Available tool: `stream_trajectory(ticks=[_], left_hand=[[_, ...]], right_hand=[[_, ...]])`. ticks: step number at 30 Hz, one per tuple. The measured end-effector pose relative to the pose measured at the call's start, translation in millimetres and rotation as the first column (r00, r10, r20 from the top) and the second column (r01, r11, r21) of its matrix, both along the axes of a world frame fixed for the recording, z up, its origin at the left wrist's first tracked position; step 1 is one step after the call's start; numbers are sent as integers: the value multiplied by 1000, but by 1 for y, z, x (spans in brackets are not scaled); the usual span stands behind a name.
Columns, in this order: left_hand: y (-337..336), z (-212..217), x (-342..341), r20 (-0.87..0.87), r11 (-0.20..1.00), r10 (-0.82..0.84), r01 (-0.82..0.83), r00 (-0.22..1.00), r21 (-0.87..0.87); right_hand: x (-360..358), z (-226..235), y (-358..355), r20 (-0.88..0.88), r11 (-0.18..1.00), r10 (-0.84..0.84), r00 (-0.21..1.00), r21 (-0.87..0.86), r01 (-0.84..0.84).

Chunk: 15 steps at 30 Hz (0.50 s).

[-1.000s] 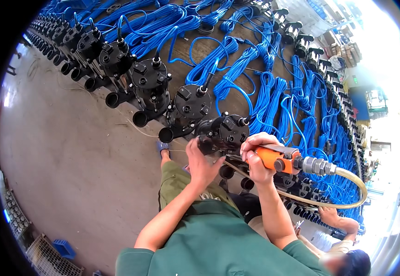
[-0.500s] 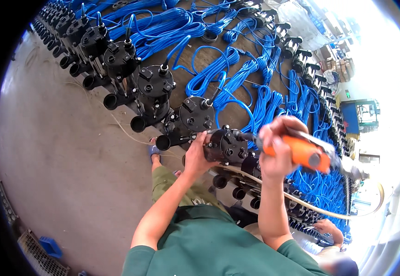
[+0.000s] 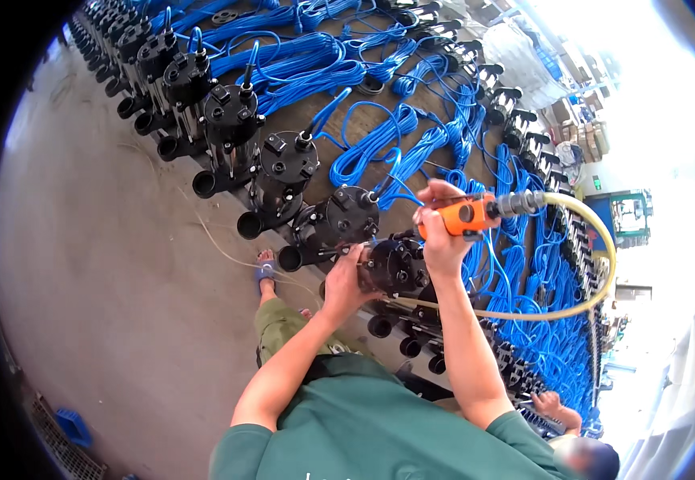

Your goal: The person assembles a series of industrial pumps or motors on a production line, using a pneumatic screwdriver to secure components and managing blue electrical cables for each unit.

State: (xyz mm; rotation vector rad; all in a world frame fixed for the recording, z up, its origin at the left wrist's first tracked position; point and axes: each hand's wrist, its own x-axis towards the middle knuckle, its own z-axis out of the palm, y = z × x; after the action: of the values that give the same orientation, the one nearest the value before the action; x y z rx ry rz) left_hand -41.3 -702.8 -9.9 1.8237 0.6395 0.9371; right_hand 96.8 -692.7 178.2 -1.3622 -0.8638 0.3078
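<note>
My right hand (image 3: 443, 232) is wrapped round an orange air-powered driver (image 3: 469, 214). A pale air hose (image 3: 603, 240) leaves the grey coupling at its back end and loops round toward me. The driver's front end is hidden behind my hand, so I cannot tell whether it touches anything. Below and left of it stands a black pump (image 3: 396, 264) with a round lid. My left hand (image 3: 346, 284) grips that pump's side, fingers and thumb curved round the body. Just beyond is another black pump (image 3: 346, 216), its side outlet facing left.
A long row of similar pumps (image 3: 231, 112) lines the edge to the far left. Bundled blue cables (image 3: 375, 144) cover the brown surface behind them. Another person's hand (image 3: 551, 404) is at the lower right. Grey floor (image 3: 115, 280) lies on the left.
My right hand and the driver have moved left and up, and the driver now tilts differently, its hose end higher. My left hand stays on the same pump. The view has shifted slightly.
</note>
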Motion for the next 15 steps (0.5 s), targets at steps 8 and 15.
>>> stream_trajectory(ticks=[8, 15], left_hand=[[-3, -16, -4, -113, 995, -39, 28, 993, -93], [-1, -36, -3, -248, 980, -129, 86, 960, -178]], right_hand=[[-58, 9, -26, -141, 983, 183, 973, 11, -184], [-51, 12, -24, -22, 986, 150, 988, 82, -148]])
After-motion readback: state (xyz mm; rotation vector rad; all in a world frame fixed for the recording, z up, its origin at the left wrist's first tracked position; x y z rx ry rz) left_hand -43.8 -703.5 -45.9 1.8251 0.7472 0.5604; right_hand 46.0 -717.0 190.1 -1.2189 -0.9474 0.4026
